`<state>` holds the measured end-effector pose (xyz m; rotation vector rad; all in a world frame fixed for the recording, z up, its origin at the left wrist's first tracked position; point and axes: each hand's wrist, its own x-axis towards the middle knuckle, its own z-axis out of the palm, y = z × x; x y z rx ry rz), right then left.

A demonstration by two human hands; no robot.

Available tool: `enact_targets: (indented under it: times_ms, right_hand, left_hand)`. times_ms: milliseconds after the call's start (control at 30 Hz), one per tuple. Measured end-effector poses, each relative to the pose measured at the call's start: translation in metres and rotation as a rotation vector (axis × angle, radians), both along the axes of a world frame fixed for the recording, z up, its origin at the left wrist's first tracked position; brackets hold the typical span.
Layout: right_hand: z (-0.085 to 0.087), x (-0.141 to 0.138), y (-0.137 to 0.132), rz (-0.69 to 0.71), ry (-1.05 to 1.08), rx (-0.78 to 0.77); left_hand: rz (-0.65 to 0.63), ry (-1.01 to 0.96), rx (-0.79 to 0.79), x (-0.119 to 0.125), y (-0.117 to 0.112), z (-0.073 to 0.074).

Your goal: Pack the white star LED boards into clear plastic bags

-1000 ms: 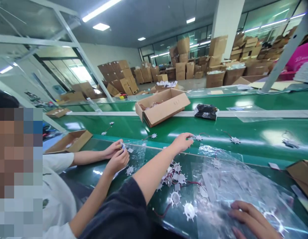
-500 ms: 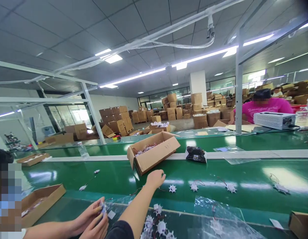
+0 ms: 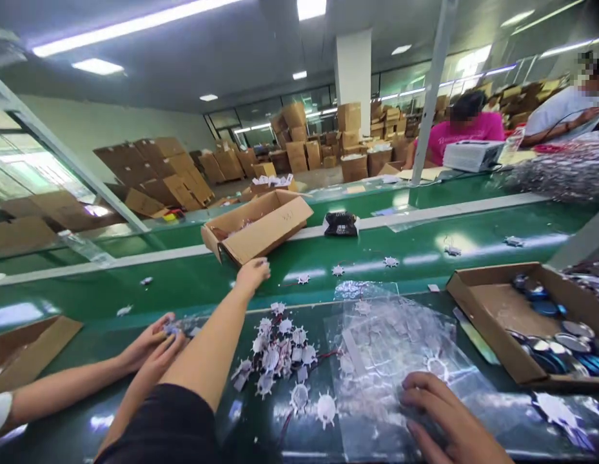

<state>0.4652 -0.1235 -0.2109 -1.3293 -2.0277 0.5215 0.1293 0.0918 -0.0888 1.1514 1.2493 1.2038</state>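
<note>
My left hand reaches out over the green belt, beside the near corner of a cardboard box. Its fingers are curled together; whatever they may hold is hidden. At lower right, my right hand has its fingers apart over clear plastic bags, some with flat pale pieces inside. Between my hands lies a pile of white, spiked round pieces with thin dark red wires. A few similar spiked pieces sit spaced along the belt.
A co-worker's hands work on a small piece at my left, near another box. On the right, an open carton holds shiny round blue parts. A black packet lies beyond the belt. Two people sit opposite.
The view has swung right and down, bringing the right-hand carton and my right hand into sight. My left hand is still stretched out beside the cardboard box, fingers curled.
</note>
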Motion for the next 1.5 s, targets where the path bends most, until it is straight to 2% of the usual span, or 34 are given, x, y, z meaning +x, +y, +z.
enact_targets:
  times_ms: [100,267,367,500,600,667,767,867,967,1100,1167,1233,1300,1367,1433,1500]
  right_hand:
    - [-0.002,-0.002,-0.005,0.013,-0.038,0.014]
    - [0.006,-0.012,-0.003,0.072,-0.037,-0.078]
    - [0.013,-0.018,0.003,0.123,-0.016,-0.104]
    - [0.022,-0.025,0.012,0.159,-0.004,-0.109]
    - [0.029,-0.020,0.023,0.127,-0.030,-0.056]
    - [0.033,-0.007,0.033,0.025,-0.098,-0.017]
    - [0.036,0.030,0.043,-0.273,-0.266,-0.026]
    - [0.036,0.068,0.038,-0.557,-0.461,-0.141]
    - [0.034,0.080,0.026,-0.680,-0.642,-0.274]
    - [0.028,0.064,0.027,-0.686,-0.777,-0.367]
    - [0.025,0.056,0.037,-0.675,-0.792,-0.382]
    - [0.024,0.055,0.050,-0.690,-0.814,-0.402]
    - [0.023,0.057,0.064,-0.711,-0.830,-0.422]
    - [0.022,0.061,0.076,-0.725,-0.839,-0.450]
    - [0.021,0.063,0.084,-0.730,-0.841,-0.488]
    - [0.022,0.064,0.089,-0.729,-0.840,-0.522]
  left_hand:
    - [0.031,-0.134,-0.076,0.013,-0.017,-0.019]
    - [-0.175,-0.465,-0.220,0.059,-0.085,-0.034]
    - [-0.221,-0.545,-0.255,0.076,-0.114,-0.044]
    - [-0.235,-0.485,-0.249,0.083,-0.128,-0.055]
    - [-0.242,-0.484,-0.290,0.083,-0.133,-0.060]
    - [-0.243,-0.494,-0.341,0.083,-0.138,-0.064]
    - [-0.202,-0.446,-0.472,0.082,-0.145,-0.073]
    - [-0.191,-0.375,-0.599,0.084,-0.150,-0.085]
    - [-0.219,-0.350,-0.650,0.089,-0.155,-0.092]
    - [-0.260,-0.276,-0.611,0.104,-0.165,-0.098]
    - [-0.360,-0.222,-0.560,0.114,-0.167,-0.104]
    - [-0.525,-0.139,-0.488,0.123,-0.167,-0.111]
    - [-0.696,0.029,-0.351,0.130,-0.163,-0.116]
    - [-0.800,0.266,-0.181,0.133,-0.158,-0.118]
    - [-0.829,0.479,-0.068,0.132,-0.153,-0.116]
    - [-0.819,0.579,-0.062,0.128,-0.149,-0.112]
